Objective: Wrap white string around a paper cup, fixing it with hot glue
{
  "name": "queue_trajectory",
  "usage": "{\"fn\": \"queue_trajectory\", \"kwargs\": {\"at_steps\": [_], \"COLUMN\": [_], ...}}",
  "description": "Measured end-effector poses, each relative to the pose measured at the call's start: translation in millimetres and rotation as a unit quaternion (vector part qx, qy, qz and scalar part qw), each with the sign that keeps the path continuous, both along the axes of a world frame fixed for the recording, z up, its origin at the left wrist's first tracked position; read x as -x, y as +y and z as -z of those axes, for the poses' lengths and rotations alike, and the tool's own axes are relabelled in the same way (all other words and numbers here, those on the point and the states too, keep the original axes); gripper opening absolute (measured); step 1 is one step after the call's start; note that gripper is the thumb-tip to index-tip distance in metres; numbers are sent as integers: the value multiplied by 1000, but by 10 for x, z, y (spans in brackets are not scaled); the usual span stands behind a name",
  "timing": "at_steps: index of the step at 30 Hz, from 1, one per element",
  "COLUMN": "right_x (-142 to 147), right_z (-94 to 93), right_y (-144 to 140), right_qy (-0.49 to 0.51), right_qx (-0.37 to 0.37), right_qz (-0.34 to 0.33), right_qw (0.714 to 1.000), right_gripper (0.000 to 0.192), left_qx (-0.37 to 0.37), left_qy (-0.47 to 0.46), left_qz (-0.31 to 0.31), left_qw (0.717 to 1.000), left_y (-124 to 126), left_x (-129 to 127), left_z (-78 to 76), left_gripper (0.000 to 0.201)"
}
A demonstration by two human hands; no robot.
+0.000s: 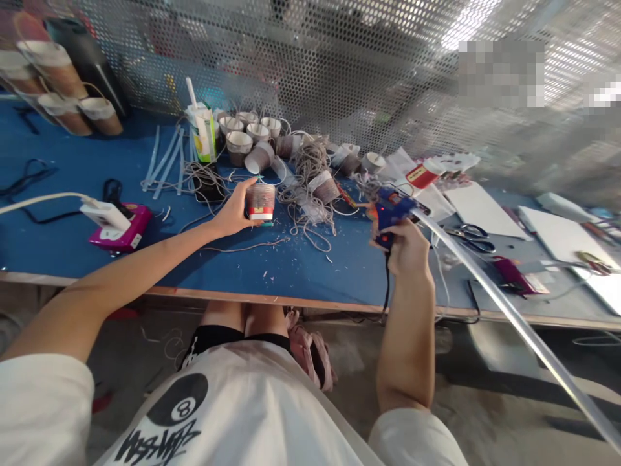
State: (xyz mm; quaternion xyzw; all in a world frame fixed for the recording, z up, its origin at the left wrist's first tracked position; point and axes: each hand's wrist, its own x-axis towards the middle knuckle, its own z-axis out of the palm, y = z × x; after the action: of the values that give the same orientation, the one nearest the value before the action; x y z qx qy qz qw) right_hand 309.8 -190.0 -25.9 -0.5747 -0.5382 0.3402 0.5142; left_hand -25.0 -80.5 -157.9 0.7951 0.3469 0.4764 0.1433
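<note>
My left hand point(237, 210) grips a small paper cup point(261, 202) between thumb and fingers, above the blue tabletop. Grey-brown cord wraps the cup's wall, and a red and white band shows at its lower end. In my right hand point(405, 246) is a blue glue gun point(392, 208), its nozzle pointing left toward the cup but well apart from it. A long clear glue stick point(490, 285) sticks out of the gun's back and runs down to the right. Tangled grey cord point(310, 162) lies beyond the two hands.
Several cord-wrapped cups point(239, 147) stand and lie at the back beside a drink carton point(204, 133). Loose glue sticks point(165, 162) lie left of them. A magenta power strip point(121, 230) sits at left, scissors point(468, 238) at right. A perforated metal screen point(310, 71) closes the back.
</note>
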Motion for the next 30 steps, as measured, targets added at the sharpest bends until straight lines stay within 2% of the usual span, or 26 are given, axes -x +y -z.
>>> {"fn": "queue_trajectory", "kwargs": {"at_steps": [4, 7, 10, 13, 18, 22, 24, 27, 30], "right_x": [353, 544, 681, 749, 813, 965, 1051, 1133, 1151], "right_z": [-280, -311, -169, 45, 320, 491, 562, 615, 601], "right_y": [78, 229, 396, 494, 505, 479, 468, 448, 423], "right_qy": [94, 101, 91, 90, 159, 217, 232, 272, 336], "right_qx": [40, 47, 41, 26, 39, 37, 48, 61, 73], "right_qz": [-160, -230, -230, -227, -253, -243, -249, -256, -267], "right_qw": [982, 967, 968, 969, 954, 945, 939, 925, 900], "right_gripper": [35, 44, 52, 53, 42, 39, 42, 44, 40], "left_qx": [48, 38, 29, 54, 57, 20, 17, 54, 45], "left_qy": [-46, -52, -60, -86, -121, -62, -50, -81, -73], "left_qz": [-1, -6, -17, -19, 11, 10, -5, -45, -61], "left_qw": [998, 998, 998, 995, 991, 998, 999, 994, 994], "left_y": [-49, -90, -120, -141, -211, -283, -306, -315, -296], "left_x": [2, 2, 1, -2, -31, -87, -124, -157, -139], "left_z": [-36, -91, -123, -115, -157, -207, -180, -106, -66], "left_gripper": [105, 98, 100, 102, 90, 71, 82, 104, 104]}}
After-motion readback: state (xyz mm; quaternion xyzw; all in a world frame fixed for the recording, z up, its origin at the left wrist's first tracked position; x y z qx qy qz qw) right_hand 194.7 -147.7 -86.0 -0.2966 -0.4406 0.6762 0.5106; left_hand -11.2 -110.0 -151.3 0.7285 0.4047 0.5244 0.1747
